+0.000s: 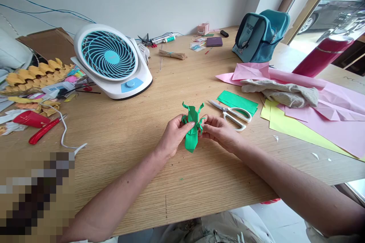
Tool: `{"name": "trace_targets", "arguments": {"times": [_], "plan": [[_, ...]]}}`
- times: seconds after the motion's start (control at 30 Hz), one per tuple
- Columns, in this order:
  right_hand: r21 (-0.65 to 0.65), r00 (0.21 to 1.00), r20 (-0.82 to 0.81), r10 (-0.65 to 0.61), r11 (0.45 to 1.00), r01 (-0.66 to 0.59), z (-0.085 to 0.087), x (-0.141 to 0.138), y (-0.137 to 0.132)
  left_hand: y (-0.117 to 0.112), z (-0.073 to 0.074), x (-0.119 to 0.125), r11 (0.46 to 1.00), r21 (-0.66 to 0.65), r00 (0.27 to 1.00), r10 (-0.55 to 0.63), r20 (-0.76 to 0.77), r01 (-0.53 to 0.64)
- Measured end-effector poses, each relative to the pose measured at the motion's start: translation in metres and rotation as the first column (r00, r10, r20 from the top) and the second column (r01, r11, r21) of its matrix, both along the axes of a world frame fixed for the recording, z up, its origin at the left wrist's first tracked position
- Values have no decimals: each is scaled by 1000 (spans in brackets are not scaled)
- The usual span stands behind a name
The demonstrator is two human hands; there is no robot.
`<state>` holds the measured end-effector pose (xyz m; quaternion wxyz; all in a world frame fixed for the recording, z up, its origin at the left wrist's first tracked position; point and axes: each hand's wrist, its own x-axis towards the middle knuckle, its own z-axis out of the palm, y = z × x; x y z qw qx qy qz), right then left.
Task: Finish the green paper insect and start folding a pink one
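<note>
- Head view: a green paper figure (191, 139) is between the two hands, over the near half of the table (128, 182). Its near end is a flat lobe running to a point; two thin bent prongs rise at its far end, and curled limbs stand out at both sides.
- Left hand (174, 134): closed on the figure, the thumb pressed flat on its middle and the fingers mostly hidden behind.
- Right hand (219, 131): narrow, thumb and fingers pinched at the curled limb on the figure's right side. The exact grip of the fingertips is too small to tell.
- Scissors (242, 113): just beyond the right hand, blades toward the left, handles partly over green paper (235, 98).
- Right of these: yellow paper (281, 123) partly under pink paper (333, 133), with a crumpled grey cloth (285, 92) on top. Small white scraps (315, 156) lie nearer.
- Behind the pink paper: a teal bag (252, 40) upright, and a tilted magenta flask (322, 55).
- Far side: a bundle of sticks (172, 54), pliers (146, 40), a purple notebook (214, 41) and a pink box (203, 28).
- Left: a white fan (111, 57) facing the person, well apart from the hands; nearer the left edge, a white cable (64, 129) beside a red handle (44, 131).
</note>
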<state>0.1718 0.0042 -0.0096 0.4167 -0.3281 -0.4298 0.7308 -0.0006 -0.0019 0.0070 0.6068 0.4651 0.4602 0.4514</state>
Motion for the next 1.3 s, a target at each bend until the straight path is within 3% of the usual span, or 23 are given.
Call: {"name": "trace_targets", "arguments": {"times": [0.2, 0.5, 0.7, 1.0, 1.3], "plan": [[-98, 999, -39, -32, 995, 28, 8, -6, -5, -2, -4, 2, 998, -57, 993, -19, 118, 26], [-86, 993, 5, -120, 989, 120, 9, -10, -9, -4, -10, 7, 989, 138, 997, 58, -60, -49], [1, 997, 21, -67, 998, 67, 8, -8, -7, -2, -8, 4, 968, 232, 991, 113, -71, -94], [101, 994, 53, -96, 991, 90, 0, -3, 0, 1, -3, 2, 999, 10, 995, 45, 86, -46], [317, 982, 138, -130, 945, 80, -13, 1, 7, 3, -4, 0, 998, 33, 997, 59, 58, -61]]}}
